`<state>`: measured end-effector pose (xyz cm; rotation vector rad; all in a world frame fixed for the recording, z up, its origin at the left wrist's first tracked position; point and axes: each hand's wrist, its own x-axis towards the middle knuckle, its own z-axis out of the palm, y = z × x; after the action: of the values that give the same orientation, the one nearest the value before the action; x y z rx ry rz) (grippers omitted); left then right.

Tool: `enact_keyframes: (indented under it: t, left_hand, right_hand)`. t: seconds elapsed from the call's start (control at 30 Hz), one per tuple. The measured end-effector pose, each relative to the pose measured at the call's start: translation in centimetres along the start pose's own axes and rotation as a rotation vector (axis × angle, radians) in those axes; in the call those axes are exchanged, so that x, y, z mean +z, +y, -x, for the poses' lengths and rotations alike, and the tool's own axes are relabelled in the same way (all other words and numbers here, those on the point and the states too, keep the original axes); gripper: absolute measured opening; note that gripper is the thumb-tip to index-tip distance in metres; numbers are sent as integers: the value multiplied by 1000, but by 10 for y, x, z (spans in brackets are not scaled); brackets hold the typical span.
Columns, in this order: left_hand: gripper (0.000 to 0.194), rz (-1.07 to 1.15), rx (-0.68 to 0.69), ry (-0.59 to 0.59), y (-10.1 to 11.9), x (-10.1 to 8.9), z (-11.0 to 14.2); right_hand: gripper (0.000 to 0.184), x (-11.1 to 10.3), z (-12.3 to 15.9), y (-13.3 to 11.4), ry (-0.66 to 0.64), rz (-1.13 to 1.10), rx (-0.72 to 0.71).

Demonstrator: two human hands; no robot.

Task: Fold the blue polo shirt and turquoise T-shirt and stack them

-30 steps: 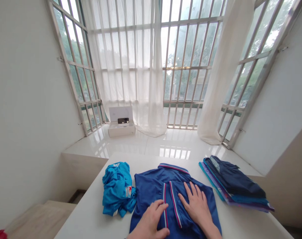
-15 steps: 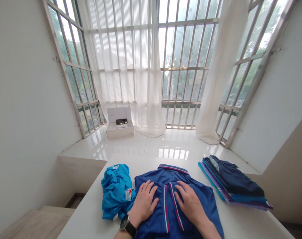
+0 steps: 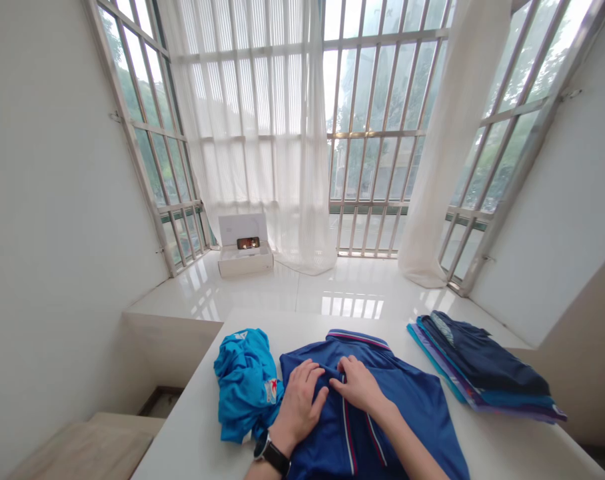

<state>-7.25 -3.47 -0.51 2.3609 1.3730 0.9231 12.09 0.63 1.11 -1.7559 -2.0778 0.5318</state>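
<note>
Fingers (image 3: 313,381) of the left hand (image 3: 298,408) lie curled on the cloth, though whether they grip it cannot be told. Fingers (image 3: 346,367) of the right hand (image 3: 362,388) bend close together at the placket, pinching a small fold. Between them, a royal-blue polo shirt (image 3: 407,407) lies flat at 12 o'clock on the white table (image 3: 192,427), its striped collar at the far side and its trim-edged front bunched under the hands. Both arms reach in from 6 o'clock, a black wristwatch (image 3: 272,455) on the left wrist, the right forearm bare. A crumpled bright-blue shirt (image 3: 246,385) touches the polo's edge at 11 o'clock; a stack of folded clothes (image 3: 482,367) sits at 1 o'clock.
</note>
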Motion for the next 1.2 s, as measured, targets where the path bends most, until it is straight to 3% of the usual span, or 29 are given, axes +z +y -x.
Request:
enact_keyframes:
  t: [0.17,0.33,0.5,0.8,0.97,1.1,1.2]
  left_hand:
    - [32,58,-2,70,-2,0,0]
    - [31,62,-25,108,-3,0,-1]
    - [30,62,-36,127,-6,3,-2]
    - [30,69,-66,197,-6,-10,-5]
    - [42,-8,-78,97,-7,-11,-2]
    - [53,-122,-50,-32,-9,-4,3]
    - [56,-176,-33,-64,-10,-2,4]
  right_hand:
    - [12,4,-11,5,17,-249,3]
    - [27,13,-7,12,51,-465,44]
    - [24,18,6,14,19,-501,56]
    - [26,1,17,-13,203,-523,36]
    - [31,-14,19,-5,266,-488,47]
    - [27,-5,22,18,253,-341,51]
    - [23,5,26,33,246,-321,74]
